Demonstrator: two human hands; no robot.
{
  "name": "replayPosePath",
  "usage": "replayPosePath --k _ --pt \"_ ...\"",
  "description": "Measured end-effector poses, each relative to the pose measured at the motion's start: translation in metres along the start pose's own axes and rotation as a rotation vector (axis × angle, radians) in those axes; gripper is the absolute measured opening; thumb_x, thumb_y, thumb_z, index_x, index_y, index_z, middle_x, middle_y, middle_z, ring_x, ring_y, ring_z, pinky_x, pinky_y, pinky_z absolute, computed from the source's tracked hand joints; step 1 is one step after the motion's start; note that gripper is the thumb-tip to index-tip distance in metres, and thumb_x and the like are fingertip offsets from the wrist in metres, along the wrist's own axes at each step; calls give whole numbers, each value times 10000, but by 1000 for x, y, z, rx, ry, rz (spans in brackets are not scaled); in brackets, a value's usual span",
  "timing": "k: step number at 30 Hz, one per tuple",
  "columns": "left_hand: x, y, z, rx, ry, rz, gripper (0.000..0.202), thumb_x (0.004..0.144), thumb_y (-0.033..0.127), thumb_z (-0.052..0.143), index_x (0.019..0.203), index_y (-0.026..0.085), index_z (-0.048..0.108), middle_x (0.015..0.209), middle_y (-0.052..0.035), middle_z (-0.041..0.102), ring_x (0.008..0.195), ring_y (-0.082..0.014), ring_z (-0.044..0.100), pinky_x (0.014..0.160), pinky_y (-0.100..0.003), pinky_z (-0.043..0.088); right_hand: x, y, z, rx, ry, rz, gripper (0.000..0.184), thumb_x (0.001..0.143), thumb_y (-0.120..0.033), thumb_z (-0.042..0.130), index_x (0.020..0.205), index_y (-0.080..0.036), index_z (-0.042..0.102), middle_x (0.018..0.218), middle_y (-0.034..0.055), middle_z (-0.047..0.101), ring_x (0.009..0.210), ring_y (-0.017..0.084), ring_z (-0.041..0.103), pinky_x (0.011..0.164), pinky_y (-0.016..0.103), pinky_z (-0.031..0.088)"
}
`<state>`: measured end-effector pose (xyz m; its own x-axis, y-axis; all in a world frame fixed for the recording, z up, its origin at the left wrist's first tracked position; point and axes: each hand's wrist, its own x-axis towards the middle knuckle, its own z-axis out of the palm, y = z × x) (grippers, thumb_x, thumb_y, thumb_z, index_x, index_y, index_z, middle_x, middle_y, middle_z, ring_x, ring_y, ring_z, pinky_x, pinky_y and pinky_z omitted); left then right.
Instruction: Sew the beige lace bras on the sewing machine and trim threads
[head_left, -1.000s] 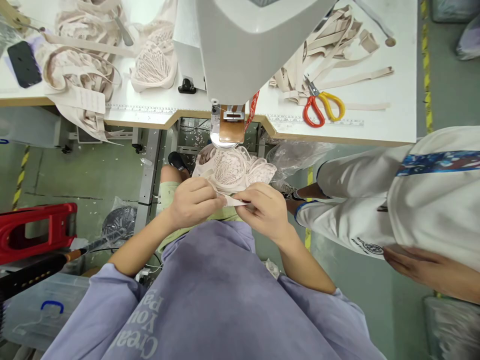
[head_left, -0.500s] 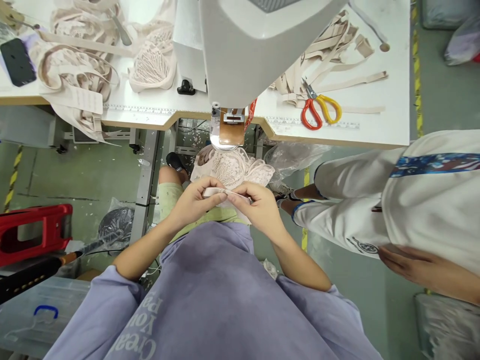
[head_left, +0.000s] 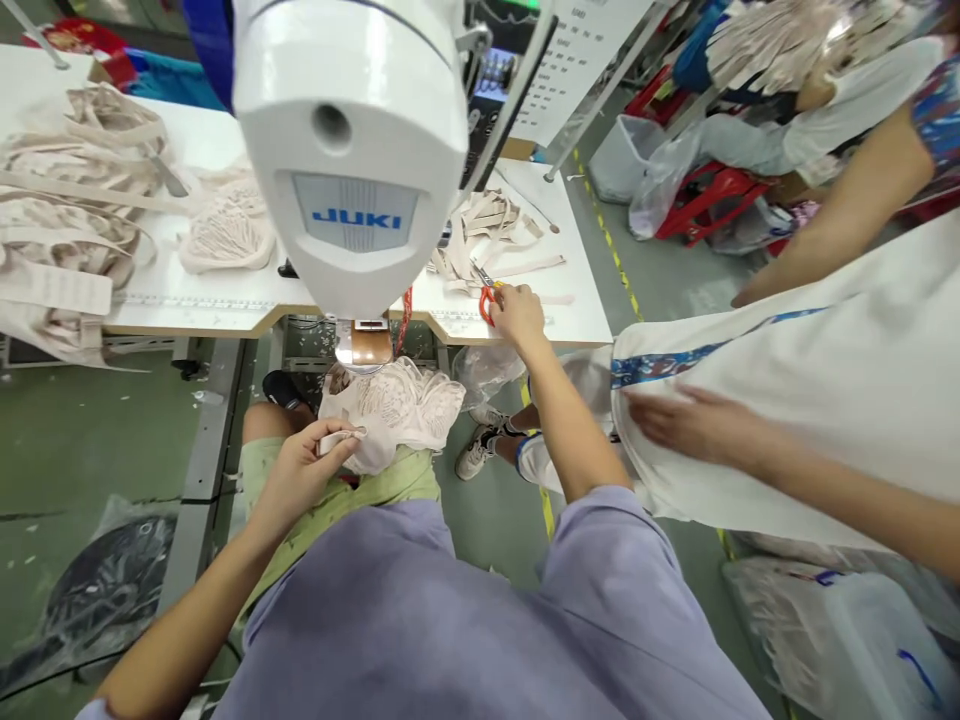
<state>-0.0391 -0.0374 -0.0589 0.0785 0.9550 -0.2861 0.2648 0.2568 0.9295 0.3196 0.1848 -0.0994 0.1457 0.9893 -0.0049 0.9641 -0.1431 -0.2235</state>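
Observation:
Over my lap hangs a beige lace bra (head_left: 409,400), bunched below the sewing machine's needle area. My left hand (head_left: 304,465) pinches one of its straps (head_left: 335,440) between thumb and fingers. Out on the table's right part, my right hand (head_left: 519,312) has its fingers closed over the handles of the scissors (head_left: 486,303). The red loop shows, while the yellow one is mostly covered by the hand. Just behind the scissors lies a pile of beige strap pieces (head_left: 480,235).
A white sewing machine (head_left: 352,150) rises in the middle of the table (head_left: 585,290). Beige bras (head_left: 67,220) are heaped on the left. On the right stands a person in a white shirt (head_left: 810,400), one hand at the shirt's hem. A red stool (head_left: 705,200) is farther back.
My right hand has left the strap and moved forward right onto the scissors. My left hand keeps the strap. The camera view has tilted up and turned right.

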Motion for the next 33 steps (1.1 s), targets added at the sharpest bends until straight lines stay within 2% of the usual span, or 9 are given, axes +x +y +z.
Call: replayPosePath --k 7,9,12,14,16,19,24,27,33 --pt "-4 -4 -6 -51 -1 1 344 859 468 690 1000 156 720 933 -49 720 789 -173 636 699 -255 509 -20 4 -6 -43 62 79 404 907 -300 633 1225 -55 587 1130 300 629 923 255 614 738 400 322" --pt "-4 -6 -8 -77 -9 11 312 867 441 685 990 156 720 906 -37 712 777 -161 625 704 -248 497 -42 10 -14 7 123 85 415 872 -263 662 1243 -99 577 1163 298 635 927 260 620 746 420 338" --pt "-5 -5 -11 -94 -16 33 268 867 404 690 965 156 720 890 -28 711 786 -154 622 726 -242 486 -100 15 -33 241 218 95 402 774 -241 738 1152 -206 607 1067 197 690 791 224 628 752 428 414" --pt "-4 -4 -12 -99 -27 39 258 871 394 689 968 157 718 899 -30 712 793 -158 625 731 -246 487 -149 9 -48 527 110 16 377 744 -272 754 1097 -262 623 991 141 695 704 206 618 665 406 463" --pt "-4 -4 -12 -101 -42 53 244 880 389 686 966 163 719 916 -32 715 808 -162 631 734 -248 488 -194 -4 -59 712 -158 -167 466 741 -296 749 1179 -295 592 1057 124 679 751 225 652 647 400 518" --pt "-4 -5 -11 -120 -67 71 232 884 384 695 965 170 730 953 -45 727 842 -174 649 743 -250 495 -237 -33 -68 550 -373 -429 480 775 -266 716 1232 -313 577 1230 93 632 893 234 671 709 385 570" --pt "-8 -1 -9 -133 -80 110 194 881 334 708 977 168 738 956 -50 728 864 -175 649 778 -253 499 -244 -64 -58 428 -358 -669 411 857 -267 669 1255 -281 567 1246 67 646 1024 225 662 773 342 581" --pt "-11 4 -9 -154 -88 109 172 876 317 708 949 163 733 935 -47 714 833 -168 633 745 -251 510 -238 -69 -53 424 -344 -722 385 878 -275 665 1249 -272 562 1222 63 662 1095 230 652 847 353 574" --pt "-12 3 -9 -222 -115 44 202 860 340 721 936 153 726 870 -35 678 751 -151 602 675 -244 508 -236 -72 -53 434 -334 -778 359 902 -288 656 1246 -263 556 1207 69 667 1079 224 661 813 332 568"
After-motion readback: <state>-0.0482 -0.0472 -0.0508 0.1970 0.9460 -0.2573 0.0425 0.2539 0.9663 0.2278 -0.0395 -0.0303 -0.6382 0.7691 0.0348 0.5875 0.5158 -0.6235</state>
